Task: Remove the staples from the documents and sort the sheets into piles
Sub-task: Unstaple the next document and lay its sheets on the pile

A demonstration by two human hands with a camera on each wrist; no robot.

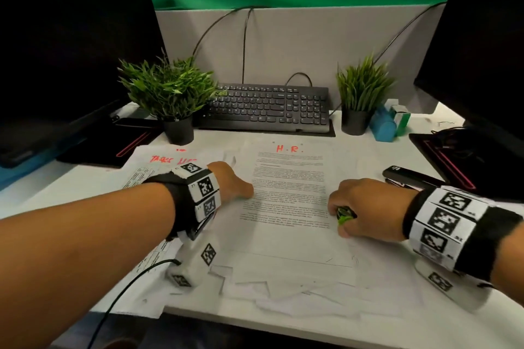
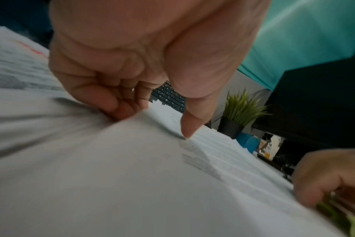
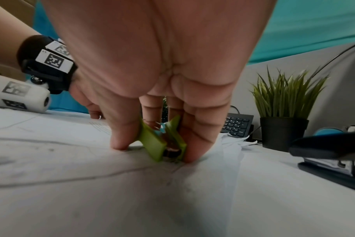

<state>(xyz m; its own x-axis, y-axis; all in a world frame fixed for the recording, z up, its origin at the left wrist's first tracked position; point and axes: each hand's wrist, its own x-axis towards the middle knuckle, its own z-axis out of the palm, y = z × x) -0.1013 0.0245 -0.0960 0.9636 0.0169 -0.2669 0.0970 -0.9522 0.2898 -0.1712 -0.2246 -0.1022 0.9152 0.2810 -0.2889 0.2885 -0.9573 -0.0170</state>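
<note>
At the near edge of the bench [image 1: 419, 331], loose white sheets [image 1: 283, 292] lie fanned and overlapping, some reaching right to the lip; bare bench surface shows only to the right of them and in a strip at far left. Over these sheets lies the H.R. document [image 1: 289, 201], a printed page with red lettering at its far end, square to the person.

The left hand [image 1: 232, 184] rests on the document's left margin. From the left wrist view its fingers [image 2: 103, 96] are curled under against the paper, holding nothing, while the thumb tip presses down on the printed text. Left of it, partly under the forearm, sits a second document [image 1: 158, 161] with red writing on top.

The right hand [image 1: 360, 210] sits at the document's right margin, pinching a green staple remover [image 3: 162, 144] between thumb and fingers [image 3: 195, 137]; the tool's jaws point down and touch the paper at the page's edge. Whether a staple is caught there cannot be told.

Just beyond the right wrist lies a black stapler [image 1: 408, 176]. Farther back stand 2 potted plants [image 1: 173, 99], a keyboard [image 1: 266, 108] between them, and a blue object [image 1: 384, 122] by the right pot. 2 dark monitors [image 1: 65, 45] close in both sides.
</note>
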